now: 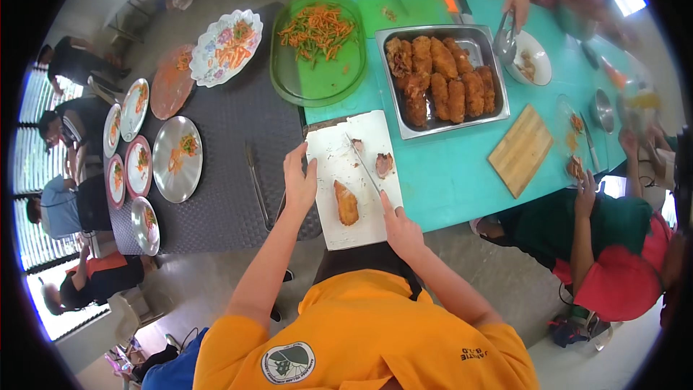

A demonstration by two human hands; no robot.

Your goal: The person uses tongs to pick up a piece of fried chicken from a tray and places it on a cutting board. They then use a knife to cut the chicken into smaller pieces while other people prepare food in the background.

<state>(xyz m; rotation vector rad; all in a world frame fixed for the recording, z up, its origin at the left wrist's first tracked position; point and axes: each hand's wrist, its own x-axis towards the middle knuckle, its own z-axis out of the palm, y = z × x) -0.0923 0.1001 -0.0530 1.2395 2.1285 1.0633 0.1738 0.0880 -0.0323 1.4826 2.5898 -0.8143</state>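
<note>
My right hand (403, 230) grips a kitchen knife (365, 165), its index finger stretched along it. The blade points up and left across a white cutting board (363, 235). On the board, a breaded fried roll (346, 205) lies whole left of the blade. A cut end piece (384, 165) sits right of the blade, showing a pinkish inside. Small scraps (357, 144) lie by the knife tip. My left hand (301, 179) is at the board's left edge, thumb apart from the fingers, with nothing seen in it.
A steel tray (449, 127) of fried rolls stands beyond the board. Left of it is a green oval tray (319, 86) of shredded vegetables. Metal tongs (254, 184) and garnished plates (177, 173) lie at left. A wooden board (521, 151) lies at right. Co-workers' hands (518, 2) reach in.
</note>
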